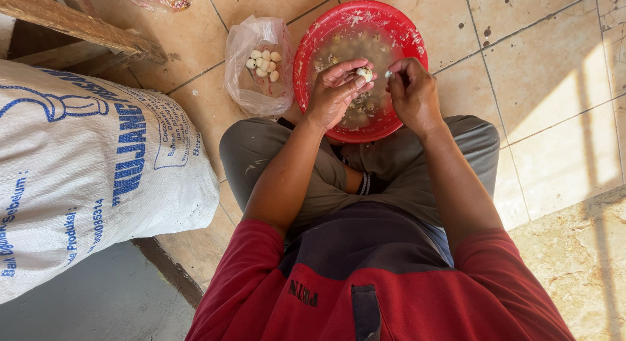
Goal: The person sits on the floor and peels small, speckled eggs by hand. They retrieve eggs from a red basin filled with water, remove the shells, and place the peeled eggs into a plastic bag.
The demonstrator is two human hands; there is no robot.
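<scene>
Two hands over red basin [313, 60]: left hand [334, 93] fingers pinching small egg [364, 73], right hand [412, 90] fingers pinching probable shell fragment. Peel gently, drop shell in basin.

Left hand [336, 90] pinches a small egg [364, 73] over the red basin [313, 47], right hand [412, 93] picking at it. Bag [251, 87] of peeled eggs just beside.

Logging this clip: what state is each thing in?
left hand: holding a small egg
right hand: pinching a shell bit
red basin: holds murky water, unpeeled eggs
plastic bag: open, peeled eggs inside
white sack: full, lying on its side
</scene>
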